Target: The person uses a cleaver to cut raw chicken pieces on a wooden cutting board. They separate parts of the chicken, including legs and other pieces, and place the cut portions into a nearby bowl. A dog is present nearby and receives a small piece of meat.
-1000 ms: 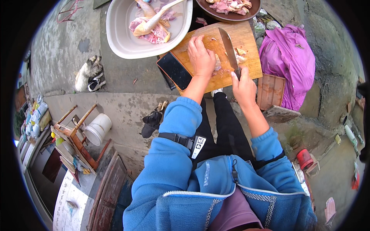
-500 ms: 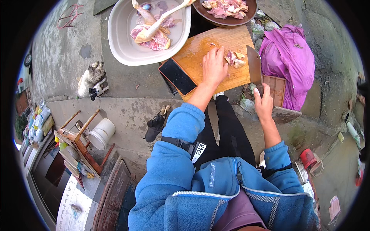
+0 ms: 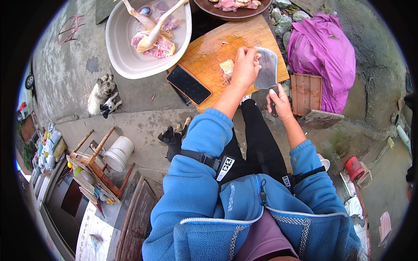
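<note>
My right hand (image 3: 281, 103) is wrapped round the dark handle of a cleaver (image 3: 265, 71). Its broad blade lies over the right part of a wooden cutting board (image 3: 248, 37). At the blade's left edge my left hand (image 3: 246, 67) has curled fingers, with a bit of raw poultry (image 3: 257, 56) showing between them and the steel; the rest of what they grip is hidden. More chopped poultry (image 3: 227, 69) sits on the board just left of that hand. On the board's left corner lies a phone (image 3: 189, 84) with a dark screen and an orange rim.
A white basin (image 3: 114, 43) with a cut-up plucked bird (image 3: 152, 39) stands left of the board. Behind the board is a brown pan (image 3: 230, 15) of meat pieces. Purple cloth (image 3: 324, 61) covers something at right. Two dogs, a pale one (image 3: 102, 96) and a black one (image 3: 172, 140), lie at left.
The right hand has brought the cleaver left over the board, beside my left hand. My left hand has curled its fingers at the blade. The view has shifted, so the basin and pan sit further left.
</note>
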Available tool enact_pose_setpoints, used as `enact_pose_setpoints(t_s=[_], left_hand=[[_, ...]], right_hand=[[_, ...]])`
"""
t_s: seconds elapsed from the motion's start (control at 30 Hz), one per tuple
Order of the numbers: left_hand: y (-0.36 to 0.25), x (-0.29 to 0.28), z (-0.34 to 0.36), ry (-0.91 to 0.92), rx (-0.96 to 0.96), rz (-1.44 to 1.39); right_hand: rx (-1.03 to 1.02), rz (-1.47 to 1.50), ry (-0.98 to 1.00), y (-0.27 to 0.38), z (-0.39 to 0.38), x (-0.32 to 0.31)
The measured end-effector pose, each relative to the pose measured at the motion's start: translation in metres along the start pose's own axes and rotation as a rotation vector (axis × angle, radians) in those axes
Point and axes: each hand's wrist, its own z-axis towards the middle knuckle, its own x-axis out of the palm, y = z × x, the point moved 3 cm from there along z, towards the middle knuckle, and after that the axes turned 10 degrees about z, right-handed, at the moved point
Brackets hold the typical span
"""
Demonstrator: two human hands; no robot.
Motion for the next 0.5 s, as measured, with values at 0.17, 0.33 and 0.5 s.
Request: enact_pose_setpoints(t_s=[0.17, 0.33, 0.5], left_hand=[[-0.011, -0.024, 0.008, -0.151, -0.068, -0.1], [-0.035, -0.069, 0.068, -0.363, -0.024, -0.271], [-0.037, -0.09, 0.11, -0.491, -0.048, -0.192]], right_hand=[[-0.01, -0.098, -0.014, 0.029, 0.005, 0.028], [-0.261, -0.197, 0.048, 0.095, 0.031, 0.061], [-0.422, -0.249, -0.048, 0.131, 0.049, 0.061]])
